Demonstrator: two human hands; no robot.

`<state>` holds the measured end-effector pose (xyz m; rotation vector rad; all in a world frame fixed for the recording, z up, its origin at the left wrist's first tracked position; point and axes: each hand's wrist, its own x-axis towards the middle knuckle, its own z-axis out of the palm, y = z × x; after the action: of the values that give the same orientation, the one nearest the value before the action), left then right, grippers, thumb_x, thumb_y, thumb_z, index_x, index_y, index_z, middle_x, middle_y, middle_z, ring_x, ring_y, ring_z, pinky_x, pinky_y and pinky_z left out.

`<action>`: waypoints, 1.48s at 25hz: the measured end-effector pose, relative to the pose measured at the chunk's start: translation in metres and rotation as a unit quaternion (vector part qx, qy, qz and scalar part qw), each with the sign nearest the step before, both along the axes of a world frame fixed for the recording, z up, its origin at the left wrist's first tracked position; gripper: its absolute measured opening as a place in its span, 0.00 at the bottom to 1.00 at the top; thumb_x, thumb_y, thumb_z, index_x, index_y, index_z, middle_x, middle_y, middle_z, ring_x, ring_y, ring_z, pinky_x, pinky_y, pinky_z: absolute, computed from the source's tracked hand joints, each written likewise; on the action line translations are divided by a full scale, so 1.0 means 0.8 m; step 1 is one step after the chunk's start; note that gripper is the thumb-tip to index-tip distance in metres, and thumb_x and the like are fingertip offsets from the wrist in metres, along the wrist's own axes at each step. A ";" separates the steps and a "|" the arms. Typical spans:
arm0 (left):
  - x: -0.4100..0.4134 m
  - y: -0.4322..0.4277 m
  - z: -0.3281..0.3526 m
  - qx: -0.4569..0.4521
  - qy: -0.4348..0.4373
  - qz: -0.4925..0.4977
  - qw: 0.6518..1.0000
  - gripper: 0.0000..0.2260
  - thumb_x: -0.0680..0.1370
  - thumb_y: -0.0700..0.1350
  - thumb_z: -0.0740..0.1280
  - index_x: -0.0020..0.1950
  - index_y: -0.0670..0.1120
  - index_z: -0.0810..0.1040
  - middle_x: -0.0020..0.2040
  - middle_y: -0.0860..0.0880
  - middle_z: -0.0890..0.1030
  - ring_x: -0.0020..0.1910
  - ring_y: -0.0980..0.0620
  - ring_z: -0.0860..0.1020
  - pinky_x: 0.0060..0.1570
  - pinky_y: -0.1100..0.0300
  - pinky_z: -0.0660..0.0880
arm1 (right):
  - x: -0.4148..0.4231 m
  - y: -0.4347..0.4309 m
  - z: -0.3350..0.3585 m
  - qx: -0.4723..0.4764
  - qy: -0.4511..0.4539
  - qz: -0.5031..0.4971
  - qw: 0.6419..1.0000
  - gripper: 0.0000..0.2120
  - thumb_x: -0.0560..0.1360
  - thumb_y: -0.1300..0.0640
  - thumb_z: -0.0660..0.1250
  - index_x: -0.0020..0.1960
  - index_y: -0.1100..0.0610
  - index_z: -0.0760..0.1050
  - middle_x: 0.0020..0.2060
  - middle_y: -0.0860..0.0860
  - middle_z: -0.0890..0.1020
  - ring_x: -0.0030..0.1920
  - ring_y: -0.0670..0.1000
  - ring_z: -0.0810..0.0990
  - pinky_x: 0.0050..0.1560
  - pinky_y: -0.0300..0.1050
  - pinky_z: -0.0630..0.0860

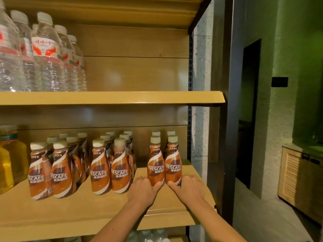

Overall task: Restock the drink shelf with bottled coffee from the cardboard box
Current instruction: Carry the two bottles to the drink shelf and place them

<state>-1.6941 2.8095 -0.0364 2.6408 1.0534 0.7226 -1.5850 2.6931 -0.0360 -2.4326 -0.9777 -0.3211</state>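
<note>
A head camera looks at a wooden drink shelf [87, 206] that holds rows of brown Nescafé coffee bottles [110, 165] with cream caps, standing upright in paired columns. At the front right of this shelf two more stand side by side, touching. The left hand [142, 189] grips the base of the left bottle [155, 165], fingers curled round its side and thumb across the front. The right hand [188, 187] grips the base of the right bottle [173, 163] in the same way. Both bottles are upright and appear to rest on the board (two further cream caps show directly behind them). At the far left of this shelf stand bottles of yellow drink [10, 159]. On the upper shelf [111, 97], clear water bottles [47, 55] with red and white labels crowd the left end. To the right of the unit are a dark doorway [250, 102], a green wall [300, 49] and a louvred wooden cabinet [297, 180]
</note>
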 end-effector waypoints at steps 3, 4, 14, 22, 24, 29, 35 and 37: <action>0.014 0.012 -0.001 -0.008 0.003 0.006 1.000 0.23 0.76 0.64 0.57 0.56 0.46 0.75 0.53 0.48 0.78 0.52 0.51 0.76 0.53 0.57 0.75 | 0.015 0.015 0.006 -0.036 -0.003 -0.009 0.999 0.26 0.73 0.34 0.59 0.51 0.55 0.79 0.53 0.53 0.80 0.56 0.54 0.77 0.58 0.48 0.73; 0.019 0.016 -0.001 -0.007 0.005 0.007 1.000 0.23 0.76 0.64 0.57 0.57 0.46 0.75 0.54 0.48 0.77 0.53 0.51 0.76 0.54 0.57 0.74 | 0.019 0.020 0.007 -0.042 0.001 -0.010 0.999 0.26 0.73 0.34 0.59 0.52 0.55 0.78 0.54 0.53 0.80 0.57 0.54 0.77 0.59 0.49 0.73; 0.030 0.025 0.008 -0.054 0.100 0.016 0.993 0.33 0.77 0.65 0.50 0.72 0.42 0.62 0.71 0.43 0.67 0.71 0.45 0.65 0.70 0.52 0.62 | 0.031 0.033 0.009 -0.110 0.017 -0.023 0.994 0.31 0.76 0.33 0.52 0.66 0.56 0.69 0.64 0.55 0.74 0.66 0.55 0.70 0.66 0.51 0.67; -0.084 -0.091 0.074 0.084 -0.014 -0.148 0.985 0.26 0.77 0.63 0.56 0.70 0.50 0.67 0.66 0.51 0.73 0.65 0.52 0.71 0.60 0.59 0.69 | -0.072 -0.090 0.051 -0.036 -0.055 0.102 0.993 0.27 0.76 0.40 0.60 0.69 0.54 0.66 0.66 0.52 0.72 0.67 0.54 0.70 0.67 0.49 0.66; -0.094 -0.138 0.086 0.101 -0.029 -0.206 0.973 0.28 0.76 0.64 0.56 0.72 0.51 0.64 0.70 0.52 0.70 0.67 0.53 0.69 0.62 0.58 0.68 | -0.091 -0.141 0.058 -0.054 -0.090 0.089 0.991 0.26 0.76 0.41 0.60 0.68 0.56 0.67 0.63 0.53 0.73 0.65 0.55 0.71 0.64 0.49 0.68; -0.056 -0.281 0.072 0.083 -0.023 -0.370 0.925 0.30 0.78 0.62 0.57 0.76 0.50 0.57 0.75 0.52 0.61 0.73 0.54 0.61 0.68 0.60 0.60 | -0.108 -0.311 0.048 -0.077 -0.093 -0.024 0.992 0.26 0.78 0.44 0.58 0.72 0.55 0.63 0.70 0.53 0.68 0.69 0.53 0.68 0.68 0.47 0.65; 0.030 -0.491 0.043 0.065 0.045 -0.516 0.853 0.30 0.77 0.60 0.60 0.75 0.48 0.59 0.74 0.50 0.63 0.72 0.51 0.63 0.69 0.56 0.62 | -0.077 -0.570 0.022 -0.155 0.000 -0.266 0.951 0.29 0.76 0.43 0.61 0.73 0.53 0.61 0.73 0.52 0.64 0.72 0.56 0.63 0.71 0.55 0.62; 0.056 -0.573 0.038 0.065 0.061 -0.553 0.828 0.29 0.77 0.59 0.62 0.74 0.49 0.60 0.74 0.49 0.64 0.72 0.51 0.63 0.69 0.55 0.62 | -0.066 -0.658 0.014 -0.168 0.008 -0.319 0.933 0.29 0.76 0.43 0.62 0.73 0.53 0.61 0.73 0.53 0.65 0.72 0.56 0.63 0.72 0.56 0.60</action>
<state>-1.6491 2.3508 -0.0058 2.7734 -0.6037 0.3285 -1.6382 2.1664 -0.0244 -3.0190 -0.2075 -0.3716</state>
